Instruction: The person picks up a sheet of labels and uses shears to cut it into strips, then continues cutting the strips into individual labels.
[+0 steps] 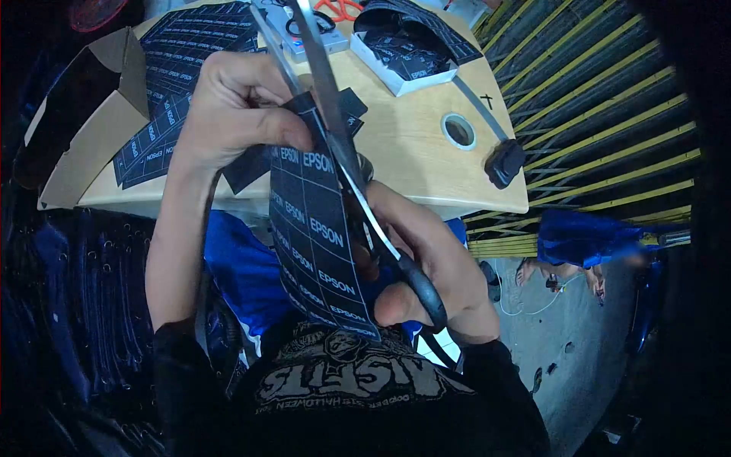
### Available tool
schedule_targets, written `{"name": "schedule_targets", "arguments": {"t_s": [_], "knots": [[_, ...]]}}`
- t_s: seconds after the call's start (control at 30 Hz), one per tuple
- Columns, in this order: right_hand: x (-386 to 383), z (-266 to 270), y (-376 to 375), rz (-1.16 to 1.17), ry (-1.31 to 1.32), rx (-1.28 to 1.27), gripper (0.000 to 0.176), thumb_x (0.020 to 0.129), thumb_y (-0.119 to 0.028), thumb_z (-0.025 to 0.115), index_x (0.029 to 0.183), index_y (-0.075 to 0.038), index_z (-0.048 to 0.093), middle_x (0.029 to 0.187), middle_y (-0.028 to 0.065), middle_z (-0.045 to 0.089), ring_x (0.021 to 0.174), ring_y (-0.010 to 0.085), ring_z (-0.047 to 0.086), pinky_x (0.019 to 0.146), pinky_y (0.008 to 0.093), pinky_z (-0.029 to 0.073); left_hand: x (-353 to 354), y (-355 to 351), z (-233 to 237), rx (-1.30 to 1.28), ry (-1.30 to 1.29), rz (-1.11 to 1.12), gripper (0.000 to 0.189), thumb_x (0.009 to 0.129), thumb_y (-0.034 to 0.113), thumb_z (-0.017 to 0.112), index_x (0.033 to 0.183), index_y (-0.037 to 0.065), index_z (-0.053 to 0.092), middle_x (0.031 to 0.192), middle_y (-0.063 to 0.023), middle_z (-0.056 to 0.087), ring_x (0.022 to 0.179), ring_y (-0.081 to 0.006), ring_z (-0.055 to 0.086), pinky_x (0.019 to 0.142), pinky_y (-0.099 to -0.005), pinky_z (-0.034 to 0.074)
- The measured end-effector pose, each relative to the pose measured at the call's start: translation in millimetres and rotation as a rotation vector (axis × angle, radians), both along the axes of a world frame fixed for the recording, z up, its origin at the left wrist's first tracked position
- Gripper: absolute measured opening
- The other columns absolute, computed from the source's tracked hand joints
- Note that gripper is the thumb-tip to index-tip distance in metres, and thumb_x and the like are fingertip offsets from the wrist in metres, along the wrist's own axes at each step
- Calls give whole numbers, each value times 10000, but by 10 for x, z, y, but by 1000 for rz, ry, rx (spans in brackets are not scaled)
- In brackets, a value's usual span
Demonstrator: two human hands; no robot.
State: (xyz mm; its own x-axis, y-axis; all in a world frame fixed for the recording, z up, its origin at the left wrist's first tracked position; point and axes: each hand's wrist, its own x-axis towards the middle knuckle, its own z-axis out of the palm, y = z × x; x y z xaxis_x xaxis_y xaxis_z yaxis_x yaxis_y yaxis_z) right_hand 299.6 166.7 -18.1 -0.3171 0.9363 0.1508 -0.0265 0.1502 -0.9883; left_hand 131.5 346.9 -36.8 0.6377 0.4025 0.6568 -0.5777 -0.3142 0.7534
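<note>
My left hand [236, 114] pinches the upper end of a black strip printed with rows of white EPSON words [312, 221]. The strip hangs down, slightly curved, in front of my shirt. My right hand [438, 251] has its fingers in the black handles of a pair of scissors [327, 84]. Their long metal blades point up and away from me, parted at the far end. One blade runs along the strip's right edge. Where the blades meet the material is partly hidden by my left thumb.
On the wooden table [411, 171] are a cardboard box [99, 145], printed black sheets [198, 46], a white box of cut labels [392, 72], a tape roll [459, 131] and a black object with a grey strip [504, 162]. A yellow-slatted gate [594, 99] borders the right; another person's feet show beyond.
</note>
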Motion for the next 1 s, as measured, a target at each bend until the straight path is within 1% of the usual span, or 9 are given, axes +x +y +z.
{"name": "schedule_targets", "arguments": {"t_s": [0.2, 0.27, 0.47, 0.53, 0.67, 0.73, 0.83, 0.9, 1.0], "knots": [[-28, -38, 11, -26, 15, 25, 657, 674, -415, 792, 1109, -19, 498, 802, 50, 524, 710, 157, 502, 650, 277, 398, 19, -26, -6, -23, -10, -10, 199, 610, -27, 796, 740, 3, 648, 739, -92, 667, 628, -102, 627, 552, -211, 497], [-30, -39, 17, -15, -2, 66, 647, 666, -406, 799, 1095, -22, 505, 747, 35, 504, 667, 139, 480, 611, 265, 377, 5, -8, -12, 20, -8, -5, 210, 596, -16, 807, 732, 6, 649, 745, -94, 670, 634, -112, 629, 566, -220, 505], [-15, -43, -7, 6, -20, 34, 640, 656, -406, 807, 1074, -21, 513, 639, 5, 438, 573, 107, 422, 535, 255, 319, 41, -48, 32, 34, -62, -15, 220, 572, -16, 817, 710, 9, 648, 756, -94, 672, 672, -126, 635, 596, -238, 514], [-13, -40, -1, 10, -12, 38, 633, 658, -400, 807, 1071, -20, 514, 642, 6, 437, 573, 107, 422, 534, 254, 319, 28, -7, 1, 52, -65, -19, 223, 571, -33, 810, 720, 1, 648, 764, -103, 670, 675, -133, 642, 598, -238, 522], [-35, -18, -13, -17, 9, 31, 611, 666, -382, 807, 1063, -18, 518, 648, 9, 436, 575, 105, 418, 536, 247, 322, 30, -49, 14, -43, -71, -41, 206, 593, -67, 783, 733, -14, 643, 770, -111, 665, 685, -147, 653, 600, -251, 540], [-3, -5, -13, -10, -46, 24, 620, 666, -381, 808, 1069, -14, 512, 648, 2, 439, 575, 103, 419, 539, 243, 330, 17, -3, -2, 31, -44, -33, 198, 604, -83, 771, 737, -16, 640, 788, -115, 665, 690, -149, 655, 613, -256, 546], [-3, 1, 2, 12, -51, -15, 637, 672, -397, 801, 1083, -14, 502, 686, 6, 454, 600, 109, 424, 566, 246, 343, 32, 13, -19, 27, -44, -45, 198, 610, -95, 763, 744, -25, 636, 799, -117, 666, 704, -150, 657, 624, -252, 547], [-21, -4, 18, -25, -17, 76, 641, 686, -408, 789, 1100, -18, 493, 733, 15, 455, 643, 117, 428, 600, 248, 347, 30, -9, 11, 24, -14, -33, 198, 613, -98, 760, 749, -25, 636, 798, -116, 666, 714, -150, 657, 628, -253, 547], [-13, -18, 14, -13, -12, 53, 636, 694, -411, 781, 1108, -25, 490, 762, 23, 447, 678, 124, 430, 626, 253, 350, 15, -24, 41, 53, 39, -6, 204, 613, -94, 763, 760, -25, 638, 796, -115, 666, 729, -150, 659, 636, -253, 546]]}}
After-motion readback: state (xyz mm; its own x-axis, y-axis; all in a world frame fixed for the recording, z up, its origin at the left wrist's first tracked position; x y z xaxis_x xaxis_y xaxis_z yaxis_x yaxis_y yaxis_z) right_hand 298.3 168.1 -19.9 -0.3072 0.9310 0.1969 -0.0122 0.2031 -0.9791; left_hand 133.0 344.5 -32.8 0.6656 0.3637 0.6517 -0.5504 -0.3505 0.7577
